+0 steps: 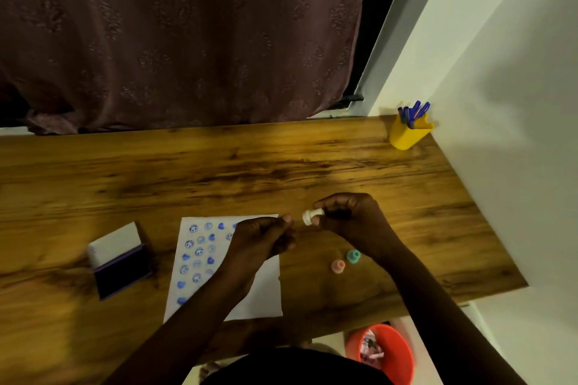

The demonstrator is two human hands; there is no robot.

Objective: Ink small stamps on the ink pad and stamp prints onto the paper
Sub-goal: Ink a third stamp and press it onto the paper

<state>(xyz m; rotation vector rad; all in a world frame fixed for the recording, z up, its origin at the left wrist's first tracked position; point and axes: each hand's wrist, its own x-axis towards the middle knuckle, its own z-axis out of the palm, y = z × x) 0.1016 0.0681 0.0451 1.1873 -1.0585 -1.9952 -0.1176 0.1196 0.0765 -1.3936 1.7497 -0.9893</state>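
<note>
Oddly, the dim light blurs the prints on the paper (pixel 200 259), and the left hand (pixel 262 239) covers the sheet's upper right part. That hand is curled loosely above the paper; whether it pinches anything I cannot tell. The right hand (pixel 347 219) grips a small white stamp (pixel 310 216) sideways over the bench (pixel 219 172). The open ink pad (pixel 120 264) lies left of the paper.

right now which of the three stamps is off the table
The white stamp, pinched in the right hand. The pink stamp and green stamp stand on the table.
</note>
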